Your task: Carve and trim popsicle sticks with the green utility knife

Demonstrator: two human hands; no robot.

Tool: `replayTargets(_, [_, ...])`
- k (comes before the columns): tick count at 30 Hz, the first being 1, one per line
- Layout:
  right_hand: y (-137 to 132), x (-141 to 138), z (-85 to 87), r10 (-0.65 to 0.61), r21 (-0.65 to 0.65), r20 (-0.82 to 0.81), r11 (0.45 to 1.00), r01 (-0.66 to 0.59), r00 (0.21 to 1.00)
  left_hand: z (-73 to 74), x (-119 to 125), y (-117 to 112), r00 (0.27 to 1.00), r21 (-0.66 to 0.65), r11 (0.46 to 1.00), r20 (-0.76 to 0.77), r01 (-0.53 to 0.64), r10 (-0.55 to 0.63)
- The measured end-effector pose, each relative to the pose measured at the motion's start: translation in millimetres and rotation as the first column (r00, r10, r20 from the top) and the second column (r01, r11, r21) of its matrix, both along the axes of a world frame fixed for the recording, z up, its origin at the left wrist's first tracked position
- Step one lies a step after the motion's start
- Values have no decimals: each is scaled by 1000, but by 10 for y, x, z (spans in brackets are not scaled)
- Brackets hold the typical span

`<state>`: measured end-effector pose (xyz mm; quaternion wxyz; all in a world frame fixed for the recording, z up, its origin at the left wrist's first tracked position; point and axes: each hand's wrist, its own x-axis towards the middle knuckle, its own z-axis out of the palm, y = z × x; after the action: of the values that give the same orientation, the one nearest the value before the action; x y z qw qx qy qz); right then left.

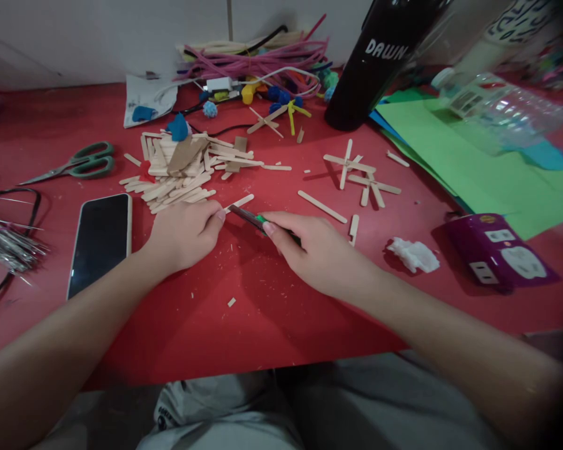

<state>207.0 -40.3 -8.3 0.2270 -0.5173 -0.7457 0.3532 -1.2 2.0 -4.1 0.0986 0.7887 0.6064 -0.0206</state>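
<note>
Pinning craft stick (240,201), left hand (182,234) fingers curled on it; right hand (312,250) fingers gripping cutter (246,215)

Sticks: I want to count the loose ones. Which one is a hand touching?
The stick held by the left hand, next to the knife in the right hand; the rest lie untouched.

Red table (272,312), green paper (473,162), purple box (497,250), black phone (101,240).
</note>
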Motion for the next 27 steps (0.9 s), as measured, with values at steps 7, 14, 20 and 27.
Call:
replayTargets(7, [-15,3,-66,-31,39,-63,999,34,998,3,1,-6,1000,-2,1000,14,-10,10])
replayTargets(14, [-16,13,-75,-39,25,-75,999,41,996,2,-2,-4,1000,8,1000,7,-11,11])
replayTargets(20, [-16,14,-77,-16,44,-60,999,19,998,-4,-4,0,1000,3,1000,-7,-17,17])
replayTargets(27, [-19,1,-74,-7,46,-43,999,9,999,-29,-18,10,1000,24,1000,-7,2,-2])
